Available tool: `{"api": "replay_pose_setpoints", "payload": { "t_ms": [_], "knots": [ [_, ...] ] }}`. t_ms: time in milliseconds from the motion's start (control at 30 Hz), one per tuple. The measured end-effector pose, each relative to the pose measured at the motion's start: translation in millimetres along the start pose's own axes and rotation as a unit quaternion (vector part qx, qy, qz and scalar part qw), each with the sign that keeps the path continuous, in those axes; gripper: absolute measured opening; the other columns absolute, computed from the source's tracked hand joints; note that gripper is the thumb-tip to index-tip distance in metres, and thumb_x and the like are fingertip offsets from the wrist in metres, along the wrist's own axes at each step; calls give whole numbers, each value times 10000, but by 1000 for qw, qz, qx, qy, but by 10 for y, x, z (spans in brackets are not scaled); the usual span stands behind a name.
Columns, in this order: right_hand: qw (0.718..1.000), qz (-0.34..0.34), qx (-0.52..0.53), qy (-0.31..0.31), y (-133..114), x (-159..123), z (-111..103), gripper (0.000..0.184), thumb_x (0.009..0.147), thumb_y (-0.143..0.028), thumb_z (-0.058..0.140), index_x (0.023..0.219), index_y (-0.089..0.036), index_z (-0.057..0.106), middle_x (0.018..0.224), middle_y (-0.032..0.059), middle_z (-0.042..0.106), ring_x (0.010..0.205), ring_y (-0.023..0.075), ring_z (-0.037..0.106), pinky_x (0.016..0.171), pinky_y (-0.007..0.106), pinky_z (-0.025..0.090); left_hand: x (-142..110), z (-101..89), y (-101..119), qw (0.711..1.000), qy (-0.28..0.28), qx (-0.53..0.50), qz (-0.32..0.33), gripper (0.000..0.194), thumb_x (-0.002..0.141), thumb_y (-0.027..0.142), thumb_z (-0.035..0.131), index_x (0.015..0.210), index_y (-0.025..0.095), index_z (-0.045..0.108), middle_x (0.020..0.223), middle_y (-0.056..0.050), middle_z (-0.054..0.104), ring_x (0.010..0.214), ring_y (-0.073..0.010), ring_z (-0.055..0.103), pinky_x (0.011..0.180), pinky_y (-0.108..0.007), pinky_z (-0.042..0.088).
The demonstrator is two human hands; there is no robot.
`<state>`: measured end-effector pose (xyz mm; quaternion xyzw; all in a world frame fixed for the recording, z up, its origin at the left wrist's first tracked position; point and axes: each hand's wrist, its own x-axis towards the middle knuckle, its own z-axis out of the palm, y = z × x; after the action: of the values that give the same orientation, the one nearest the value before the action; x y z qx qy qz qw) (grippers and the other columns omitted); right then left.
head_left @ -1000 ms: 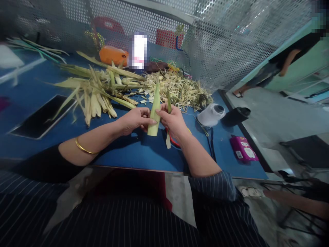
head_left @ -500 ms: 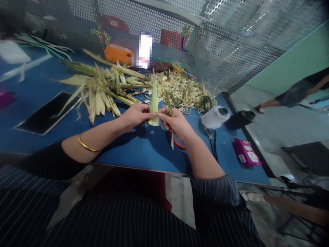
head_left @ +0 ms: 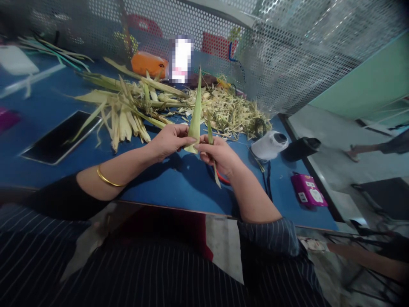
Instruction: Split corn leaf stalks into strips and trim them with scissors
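Observation:
Held upright over the table is a pale green corn husk [head_left: 196, 117], wide at its lower end and pointed at the top. My left hand [head_left: 172, 140] pinches its lower left side between thumb and fingers. At the lower right edge, the thumb and fingertips of my right hand [head_left: 219, 153] close on the same husk. A narrow strip of husk [head_left: 210, 130] also passes through my right hand, sticking out above and below. Beneath that hand shows part of a red loop [head_left: 223, 179], mostly hidden.
Behind my hands lie long husks [head_left: 126, 121] and a heap of shredded husk [head_left: 230, 108]. A dark flat panel [head_left: 60, 138] is on the left. White [head_left: 270, 145] and black thread spools [head_left: 302, 149] and a purple packet [head_left: 308, 189] stand right. A perforated metal screen [head_left: 204, 25] rises behind.
The husk in my hands has tilted a little, its tip now higher and further right. Both hands keep their hold. In the background, a person's leg has moved to the right.

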<state>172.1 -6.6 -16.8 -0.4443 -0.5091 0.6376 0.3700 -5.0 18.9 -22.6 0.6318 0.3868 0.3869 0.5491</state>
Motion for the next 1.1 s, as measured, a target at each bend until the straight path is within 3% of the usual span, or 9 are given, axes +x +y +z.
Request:
{"api": "replay_pose_setpoints", "payload": {
  "t_ms": [100, 267, 500, 600, 733, 900, 1100],
  "knots": [
    [1000, 7, 9, 4, -6, 0, -4, 237, 681, -247, 744, 749, -184, 527, 470, -106, 421, 359, 23, 352, 337, 163, 158, 3, 3, 1, 1000, 4, 3, 10, 147, 744, 277, 698, 762, 137, 656, 613, 15, 528, 530, -77, 406, 476, -216, 311],
    [1000, 23, 17, -10, 7, 0, 20, 237, 668, -273, 749, 767, -178, 555, 506, -75, 478, 410, 61, 476, 331, 171, 160, -21, 21, 33, 1000, -7, 11, 22, 159, 768, 279, 673, 816, 128, 686, 634, 9, 554, 522, -72, 396, 479, -216, 288],
    [998, 16, 50, -25, 15, 1, 45, 258, 662, -247, 768, 778, -180, 548, 534, -109, 408, 370, 7, 280, 346, 172, 127, -24, 18, 48, 998, -18, 41, 43, 158, 795, 281, 646, 757, 134, 690, 558, 15, 525, 496, -80, 442, 487, -214, 341],
    [999, 9, 49, -14, 12, 1, 51, 250, 664, -258, 767, 777, -174, 559, 539, -97, 434, 379, 12, 298, 347, 176, 126, -23, 22, 53, 999, -10, 22, 36, 174, 780, 290, 669, 720, 128, 686, 579, 5, 559, 527, -86, 491, 511, -209, 395],
    [999, 9, 37, -17, 14, 5, 54, 225, 673, -268, 747, 771, -166, 573, 536, -63, 499, 384, 40, 390, 342, 190, 133, -28, 29, 51, 999, -21, -29, -5, 218, 756, 329, 711, 811, 118, 712, 688, -24, 647, 587, -104, 567, 567, -229, 490],
    [998, 11, 61, -22, -5, -5, 59, 247, 647, -221, 757, 778, -178, 552, 516, -98, 436, 368, 13, 272, 354, 182, 124, -37, 37, 63, 999, -32, -33, -16, 207, 749, 306, 721, 816, 110, 712, 695, -35, 662, 521, -99, 565, 519, -238, 506],
    [997, 36, 61, -1, -11, -5, 90, 268, 648, -264, 766, 772, -177, 545, 486, -103, 409, 368, 16, 267, 350, 178, 123, -34, 45, 75, 999, -19, -24, -14, 189, 752, 291, 721, 800, 109, 707, 692, -33, 655, 506, -85, 541, 494, -222, 490]
  ]
}}
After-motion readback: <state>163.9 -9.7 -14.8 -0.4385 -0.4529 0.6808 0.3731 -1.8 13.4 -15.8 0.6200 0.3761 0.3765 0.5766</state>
